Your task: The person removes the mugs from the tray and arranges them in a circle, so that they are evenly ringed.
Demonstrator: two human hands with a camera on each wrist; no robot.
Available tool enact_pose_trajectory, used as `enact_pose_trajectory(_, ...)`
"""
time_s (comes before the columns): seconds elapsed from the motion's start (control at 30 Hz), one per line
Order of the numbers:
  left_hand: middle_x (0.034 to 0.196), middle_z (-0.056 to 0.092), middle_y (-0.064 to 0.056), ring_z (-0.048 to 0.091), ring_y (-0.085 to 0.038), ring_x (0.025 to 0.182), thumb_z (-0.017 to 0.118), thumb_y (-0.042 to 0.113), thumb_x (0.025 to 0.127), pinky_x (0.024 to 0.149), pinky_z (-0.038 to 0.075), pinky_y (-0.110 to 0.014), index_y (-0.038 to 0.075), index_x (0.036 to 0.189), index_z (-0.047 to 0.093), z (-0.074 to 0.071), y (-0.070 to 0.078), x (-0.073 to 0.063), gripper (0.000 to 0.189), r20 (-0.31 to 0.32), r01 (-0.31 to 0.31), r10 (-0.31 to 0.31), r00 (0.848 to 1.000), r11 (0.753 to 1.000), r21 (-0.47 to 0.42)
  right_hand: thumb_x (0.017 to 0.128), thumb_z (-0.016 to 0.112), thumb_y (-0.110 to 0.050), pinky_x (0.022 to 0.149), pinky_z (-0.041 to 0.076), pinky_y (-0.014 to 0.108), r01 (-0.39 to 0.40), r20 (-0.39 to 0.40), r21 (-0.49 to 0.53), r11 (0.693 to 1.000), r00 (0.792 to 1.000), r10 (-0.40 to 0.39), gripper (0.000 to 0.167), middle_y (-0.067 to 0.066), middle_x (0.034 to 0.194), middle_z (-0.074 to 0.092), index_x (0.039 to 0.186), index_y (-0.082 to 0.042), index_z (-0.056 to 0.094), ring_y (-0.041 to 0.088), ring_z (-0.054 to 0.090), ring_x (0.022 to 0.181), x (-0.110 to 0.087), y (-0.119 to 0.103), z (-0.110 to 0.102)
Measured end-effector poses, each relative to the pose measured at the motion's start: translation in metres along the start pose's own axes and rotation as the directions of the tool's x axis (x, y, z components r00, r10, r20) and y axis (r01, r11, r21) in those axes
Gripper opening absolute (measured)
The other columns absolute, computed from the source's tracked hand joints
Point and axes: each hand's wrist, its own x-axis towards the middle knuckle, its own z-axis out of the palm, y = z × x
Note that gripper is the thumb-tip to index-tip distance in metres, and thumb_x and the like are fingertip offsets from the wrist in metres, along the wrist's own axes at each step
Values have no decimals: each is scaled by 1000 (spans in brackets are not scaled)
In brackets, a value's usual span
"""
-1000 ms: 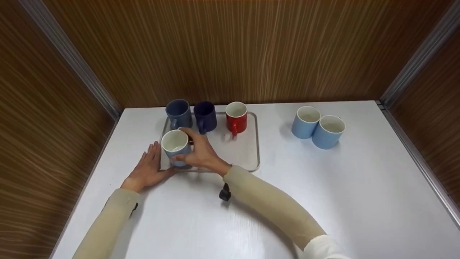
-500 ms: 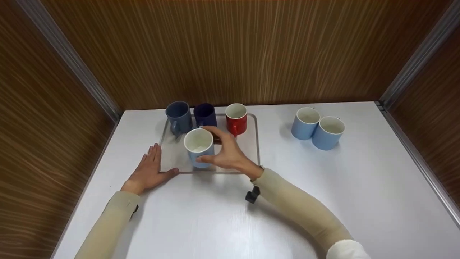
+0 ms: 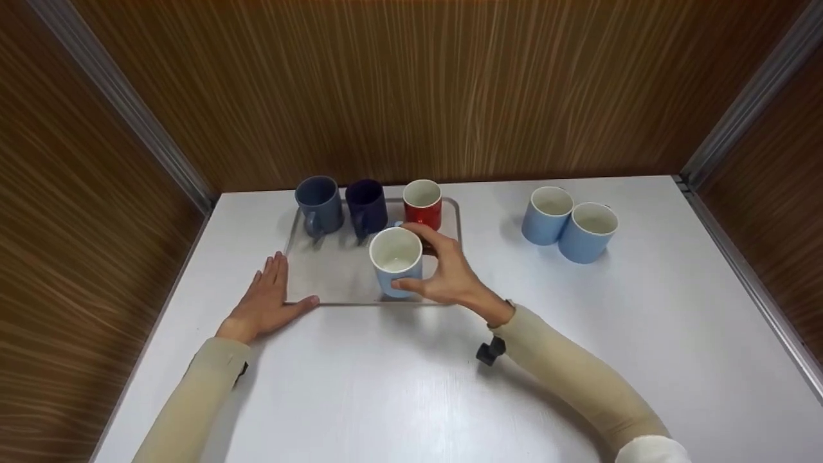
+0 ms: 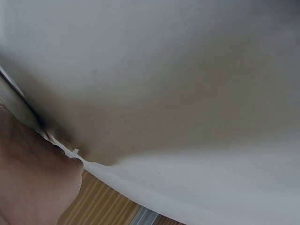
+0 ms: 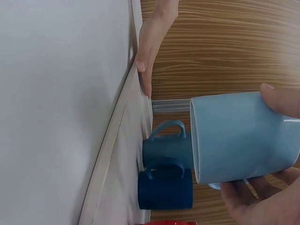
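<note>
My right hand (image 3: 450,276) grips a light blue mug (image 3: 386,281) with a white inside, thumb on the near side and fingers round the far side. The right wrist view shows this mug (image 5: 241,136) raised off the tray, with its base apart from the surface. Below it lies the pale rectangular tray (image 3: 334,276). Flat on the table, my left hand (image 3: 260,305) rests against the tray's front left corner, thumb along the front edge and fingers along the left side. A grey-blue mug (image 3: 325,212), a navy mug (image 3: 368,209) and a red mug (image 3: 422,218) stand along the tray's back.
Two more light blue mugs (image 3: 543,225) (image 3: 582,241) stand close together on the white table (image 3: 675,321), right of the tray. Wood-grain panels (image 3: 443,90) rise behind the table and on both sides.
My right hand has carried the light blue mug rightward, from the tray's front left to its front right, in front of the red mug. My left hand has stayed at the corner.
</note>
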Motion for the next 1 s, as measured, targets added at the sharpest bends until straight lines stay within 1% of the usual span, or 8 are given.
enact_pose_trajectory(0.17,178,-11,-23,-9,-41,166,46,87,94,135,-1,-59,-5,168,-5,-2,0,1,129,8,7,-7,1000,1000,6,72,100,-18,105,59,51,-11,-18,2,1000,1000,11,89,10,137,69,150,-7,57,29,68,121,-9,4,-17)
enact_pose_trajectory(0.27,178,-10,-23,-9,-41,166,47,87,94,135,0,-59,-5,168,-5,-3,0,1,129,3,5,-5,1000,1000,7,72,100,-18,105,59,50,-38,-36,-21,999,999,37,90,10,137,70,151,-7,56,27,68,122,-14,8,-29)
enact_pose_trajectory(0.5,178,-11,-22,-9,-40,166,46,87,94,135,0,-58,-5,168,-6,-4,-1,1,129,1,7,-7,1000,1000,11,76,97,-18,113,55,50,-121,-60,-45,992,991,118,88,9,141,67,152,-10,54,27,65,127,-23,20,-56)
enact_pose_trajectory(0.63,178,-10,-23,-9,-41,166,47,87,94,135,0,-60,-6,168,-5,-5,0,0,130,1,2,-2,1000,1000,4,77,94,-16,115,53,50,-145,-70,-57,988,987,141,87,8,144,65,153,-10,52,27,63,130,-26,30,-69)
enact_pose_trajectory(0.8,179,-11,-21,-11,-39,166,45,89,93,135,0,-58,-4,168,-7,-4,-2,0,130,7,10,-10,1000,1000,14,77,93,-12,117,51,52,-179,-92,-63,982,981,173,87,10,146,63,153,-10,51,29,62,133,-32,45,-83)
enact_pose_trajectory(1.0,178,-10,-23,-10,-41,166,46,88,93,135,1,-60,-6,168,-5,-3,-1,1,130,-4,1,0,1000,1000,11,76,94,-6,118,49,57,-222,-104,-75,972,971,214,88,17,146,61,152,-5,51,36,61,134,-38,58,-99)
